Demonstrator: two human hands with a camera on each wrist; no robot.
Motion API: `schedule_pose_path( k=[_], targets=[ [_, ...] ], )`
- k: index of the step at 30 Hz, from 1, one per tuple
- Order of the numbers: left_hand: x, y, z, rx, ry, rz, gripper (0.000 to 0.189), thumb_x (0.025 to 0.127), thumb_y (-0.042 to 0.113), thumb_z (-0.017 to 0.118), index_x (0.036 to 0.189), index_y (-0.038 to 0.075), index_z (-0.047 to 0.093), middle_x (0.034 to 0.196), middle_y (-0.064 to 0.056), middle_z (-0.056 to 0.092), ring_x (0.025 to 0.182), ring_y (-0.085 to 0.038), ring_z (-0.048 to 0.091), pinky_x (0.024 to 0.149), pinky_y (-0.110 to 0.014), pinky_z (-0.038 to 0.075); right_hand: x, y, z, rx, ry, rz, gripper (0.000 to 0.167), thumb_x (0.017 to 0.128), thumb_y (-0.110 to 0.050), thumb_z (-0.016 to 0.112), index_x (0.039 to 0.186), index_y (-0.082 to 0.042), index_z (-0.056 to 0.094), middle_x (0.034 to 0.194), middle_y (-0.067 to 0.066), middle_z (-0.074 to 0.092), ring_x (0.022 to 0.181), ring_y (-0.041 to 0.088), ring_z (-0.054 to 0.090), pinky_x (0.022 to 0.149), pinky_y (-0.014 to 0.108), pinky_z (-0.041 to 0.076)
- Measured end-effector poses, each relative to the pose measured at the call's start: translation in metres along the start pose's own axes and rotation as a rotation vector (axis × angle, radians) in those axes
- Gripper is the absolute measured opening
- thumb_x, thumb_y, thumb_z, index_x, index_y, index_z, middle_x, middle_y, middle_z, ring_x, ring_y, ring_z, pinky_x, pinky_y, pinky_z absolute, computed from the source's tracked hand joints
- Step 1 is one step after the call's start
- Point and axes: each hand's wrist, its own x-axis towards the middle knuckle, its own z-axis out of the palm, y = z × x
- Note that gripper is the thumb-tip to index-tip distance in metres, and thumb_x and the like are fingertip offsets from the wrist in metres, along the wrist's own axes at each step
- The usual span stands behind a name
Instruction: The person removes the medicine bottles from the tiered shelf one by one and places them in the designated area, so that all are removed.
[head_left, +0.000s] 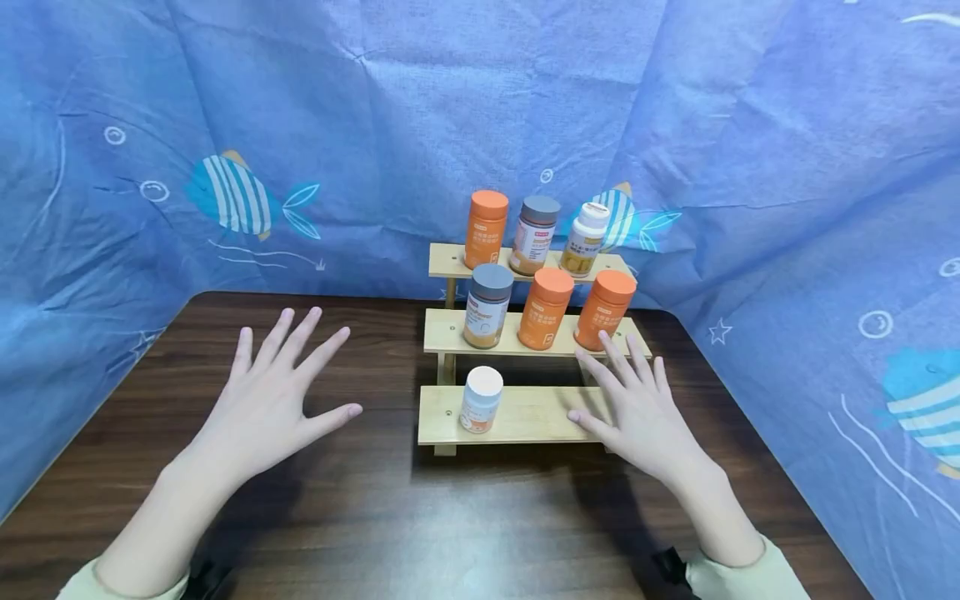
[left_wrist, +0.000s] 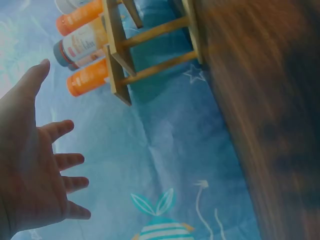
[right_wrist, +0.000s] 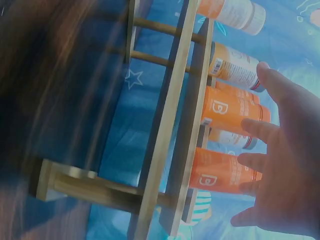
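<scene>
A three-tier wooden rack [head_left: 540, 417] holds several small bottles. On its top tier stand an orange bottle [head_left: 486, 229], a grey-capped bottle [head_left: 534, 237] and a white bottle with a gold label [head_left: 585, 242]. The middle tier bears another grey-capped bottle [head_left: 487, 308] and two orange bottles [head_left: 545, 310]. One white bottle [head_left: 481, 402] stands at the left of the bottom tier. My left hand [head_left: 270, 404], fingers spread, hovers left of the rack and holds nothing. My right hand [head_left: 648, 408], also spread and holding nothing, is over the rack's right end, nearest the right orange bottle [head_left: 604, 312].
The rack stands toward the back of a dark wooden table [head_left: 360, 517]. A blue cloth [head_left: 420, 108] printed with fish hangs behind the table and along both sides.
</scene>
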Motion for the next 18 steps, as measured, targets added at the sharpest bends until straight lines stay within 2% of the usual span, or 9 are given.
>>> schedule_pose_path(
  k=[4, 9, 13, 18],
  targets=[
    [0.009, 0.007, -0.002, -0.011, 0.019, 0.021, 0.086, 0.080, 0.070, 0.054, 0.150, 0.030, 0.025, 0.159, -0.005, 0.011, 0.146, -0.028, 0.000, 0.111, -0.061, -0.006, 0.001, 0.007, -0.004, -0.007, 0.027, -0.021, 0.076, 0.083, -0.056, 0.063, 0.147, -0.030, 0.032, 0.159, 0.002, 0.012, 0.145, 0.031, -0.003, 0.109, 0.066, 0.006],
    [0.022, 0.017, -0.002, -0.043, 0.034, 0.078, 0.085, 0.080, 0.070, 0.054, 0.150, 0.030, 0.026, 0.159, -0.004, 0.011, 0.146, -0.028, 0.003, 0.112, -0.059, -0.006, 0.001, 0.020, -0.008, 0.011, 0.059, -0.031, 0.074, 0.084, -0.052, 0.064, 0.147, -0.029, 0.033, 0.158, 0.004, 0.014, 0.145, 0.031, -0.002, 0.109, 0.066, 0.008],
    [0.034, 0.023, 0.000, -0.072, 0.040, 0.123, 0.084, 0.080, 0.068, 0.055, 0.150, 0.030, 0.025, 0.158, -0.004, 0.013, 0.145, -0.031, 0.008, 0.112, -0.060, -0.004, 0.002, 0.036, -0.008, 0.049, 0.086, -0.011, 0.072, 0.084, -0.048, 0.065, 0.146, -0.029, 0.034, 0.158, 0.004, 0.016, 0.145, 0.032, 0.002, 0.107, 0.067, 0.011],
    [0.048, 0.030, 0.004, -0.085, 0.057, 0.166, 0.084, 0.080, 0.067, 0.057, 0.149, 0.029, 0.028, 0.157, -0.006, 0.018, 0.144, -0.032, 0.012, 0.111, -0.063, 0.004, 0.011, 0.059, -0.007, 0.133, 0.099, 0.005, 0.071, 0.086, -0.043, 0.065, 0.147, -0.025, 0.034, 0.157, 0.008, 0.017, 0.145, 0.035, 0.003, 0.107, 0.066, 0.013]
  ],
)
